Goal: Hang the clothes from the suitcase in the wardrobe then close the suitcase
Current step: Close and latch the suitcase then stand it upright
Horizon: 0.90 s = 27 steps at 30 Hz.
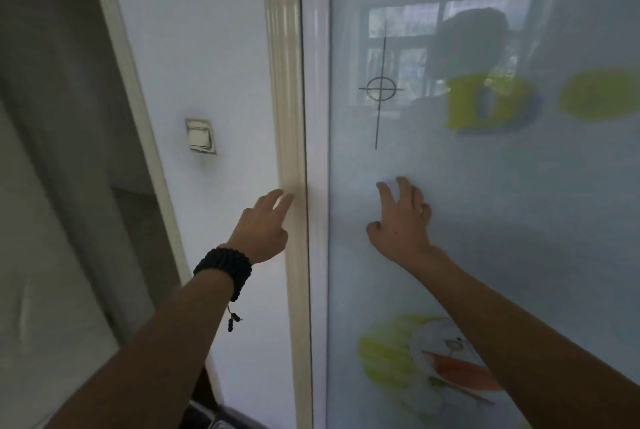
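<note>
Scene: a person stands close to a wardrobe sliding door [485, 220], a pale glossy panel in a white frame, both bare arms stretched toward it.
Left hand: the left hand [261, 231] reaches to the cream moulded post [287, 117] at the door's left edge; its fingers [282, 200] are straight and spread, their tips at the post, holding nothing.
Right hand: the right hand [401, 220] lies flat against the door panel, fingers wide and pressing the glossy surface, with a ring on one finger.
Wrist: a dark braided bracelet [225, 269] wraps the left wrist, a short beaded cord hanging from it.
Door: printed with yellow-green shapes [485, 103] in the upper part and a cartoon figure [433, 359] lower down; a thin cross-and-circle mark [380, 89] sits in the upper part; the gloss reflects a window and the person's dim outline.
Wall: a white wall [194, 47] left of the post carries a light switch [201, 136].
Far left: an open doorway [52, 117] with a pale frame.
Task things: wardrobe directly ahead, door shut; suitcase and clothes out of view.
</note>
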Motion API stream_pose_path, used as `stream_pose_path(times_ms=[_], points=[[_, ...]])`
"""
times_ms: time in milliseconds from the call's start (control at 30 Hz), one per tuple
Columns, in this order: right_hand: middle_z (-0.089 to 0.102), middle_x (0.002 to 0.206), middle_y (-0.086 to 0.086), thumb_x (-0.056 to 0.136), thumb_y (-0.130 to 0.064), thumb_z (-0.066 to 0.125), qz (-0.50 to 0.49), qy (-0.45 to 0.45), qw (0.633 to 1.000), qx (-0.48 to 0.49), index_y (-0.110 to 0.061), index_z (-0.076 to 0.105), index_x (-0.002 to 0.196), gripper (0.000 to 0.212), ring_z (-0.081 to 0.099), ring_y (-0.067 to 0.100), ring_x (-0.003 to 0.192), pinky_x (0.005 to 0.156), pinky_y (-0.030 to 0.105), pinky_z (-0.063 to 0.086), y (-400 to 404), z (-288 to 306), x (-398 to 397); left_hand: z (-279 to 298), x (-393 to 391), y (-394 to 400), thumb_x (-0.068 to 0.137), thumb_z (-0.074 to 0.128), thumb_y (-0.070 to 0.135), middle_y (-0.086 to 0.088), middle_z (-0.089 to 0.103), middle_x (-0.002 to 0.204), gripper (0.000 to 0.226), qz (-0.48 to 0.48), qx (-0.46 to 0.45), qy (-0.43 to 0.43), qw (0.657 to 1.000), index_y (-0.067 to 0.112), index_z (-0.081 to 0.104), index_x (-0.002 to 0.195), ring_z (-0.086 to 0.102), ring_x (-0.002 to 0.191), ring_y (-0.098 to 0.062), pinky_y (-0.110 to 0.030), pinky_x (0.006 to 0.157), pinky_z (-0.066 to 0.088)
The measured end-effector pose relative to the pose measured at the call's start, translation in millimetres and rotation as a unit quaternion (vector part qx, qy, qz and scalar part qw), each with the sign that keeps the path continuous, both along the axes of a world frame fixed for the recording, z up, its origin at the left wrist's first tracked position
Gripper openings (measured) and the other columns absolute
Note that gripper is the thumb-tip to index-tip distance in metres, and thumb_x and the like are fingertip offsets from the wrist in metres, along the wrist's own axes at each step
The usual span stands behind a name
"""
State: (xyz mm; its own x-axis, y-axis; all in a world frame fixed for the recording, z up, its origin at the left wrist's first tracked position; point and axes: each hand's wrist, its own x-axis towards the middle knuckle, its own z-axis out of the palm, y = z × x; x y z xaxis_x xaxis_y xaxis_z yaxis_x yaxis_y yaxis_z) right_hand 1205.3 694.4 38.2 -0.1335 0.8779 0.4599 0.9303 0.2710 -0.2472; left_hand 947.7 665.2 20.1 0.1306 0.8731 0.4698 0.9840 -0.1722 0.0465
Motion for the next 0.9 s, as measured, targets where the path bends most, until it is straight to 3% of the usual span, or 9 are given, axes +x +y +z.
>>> stream_pose_path(times_ms=[100,200,333,500,600,900], points=[[0.011,0.157,0.015,0.087,-0.025,0.056,0.113,0.02,0.991,-0.066,-0.02,0.022,0.15,0.072,0.014,0.035,0.142,0.112,0.053,0.017,-1,-20,-42,-12,-46,-47,0.084,0.053,0.012,-0.008,0.03,0.153,0.069,0.093,-0.035,0.0,0.995,0.017,0.03,0.149,0.031,0.138,-0.029,-0.05,0.098,0.041],[0.025,0.153,0.015,0.088,-0.024,0.056,0.228,0.028,0.963,-0.143,-0.017,0.032,0.147,0.065,0.028,0.034,0.138,0.112,0.045,0.028,-11,-51,-95,-42,-91,-112,0.086,0.05,0.009,-0.013,0.04,0.144,0.058,0.153,-0.067,-0.048,0.985,0.012,0.039,0.142,0.036,0.134,-0.033,-0.051,0.103,0.039],[0.049,0.131,0.018,0.088,-0.018,0.057,0.37,-0.014,0.903,-0.216,-0.006,0.051,0.133,0.047,0.05,0.033,0.12,0.094,0.031,0.04,-54,-90,-177,-92,-130,-218,0.089,0.048,0.014,-0.012,0.036,0.148,0.059,0.295,-0.117,-0.09,0.944,0.009,0.034,0.146,0.032,0.135,-0.033,-0.053,0.103,0.038],[0.058,0.125,0.014,0.087,-0.018,0.059,0.509,-0.077,0.805,-0.296,-0.006,0.059,0.124,0.039,0.056,0.028,0.114,0.094,0.03,0.045,-149,-151,-272,-162,-156,-347,0.09,0.048,0.015,-0.012,0.04,0.144,0.061,0.428,-0.18,-0.16,0.871,0.01,0.029,0.148,0.034,0.133,-0.031,-0.049,0.104,0.039],[0.058,0.128,0.012,0.088,-0.021,0.059,0.552,-0.11,0.764,-0.317,-0.008,0.059,0.126,0.041,0.056,0.026,0.115,0.087,0.022,0.04,-182,-176,-318,-194,-172,-390,0.091,0.048,0.013,-0.014,0.044,0.141,0.059,0.464,-0.186,-0.202,0.842,0.007,0.031,0.147,0.037,0.13,-0.031,-0.045,0.103,0.04],[0.06,0.127,0.01,0.091,-0.017,0.057,0.56,-0.133,0.735,-0.359,-0.009,0.059,0.126,0.036,0.056,0.024,0.114,0.096,0.028,0.044,-204,-215,-417,-241,-251,-423,0.092,0.047,0.01,-0.013,0.049,0.136,0.056,0.487,-0.188,-0.267,0.81,0.008,0.033,0.146,0.045,0.126,-0.028,-0.036,0.099,0.043]])
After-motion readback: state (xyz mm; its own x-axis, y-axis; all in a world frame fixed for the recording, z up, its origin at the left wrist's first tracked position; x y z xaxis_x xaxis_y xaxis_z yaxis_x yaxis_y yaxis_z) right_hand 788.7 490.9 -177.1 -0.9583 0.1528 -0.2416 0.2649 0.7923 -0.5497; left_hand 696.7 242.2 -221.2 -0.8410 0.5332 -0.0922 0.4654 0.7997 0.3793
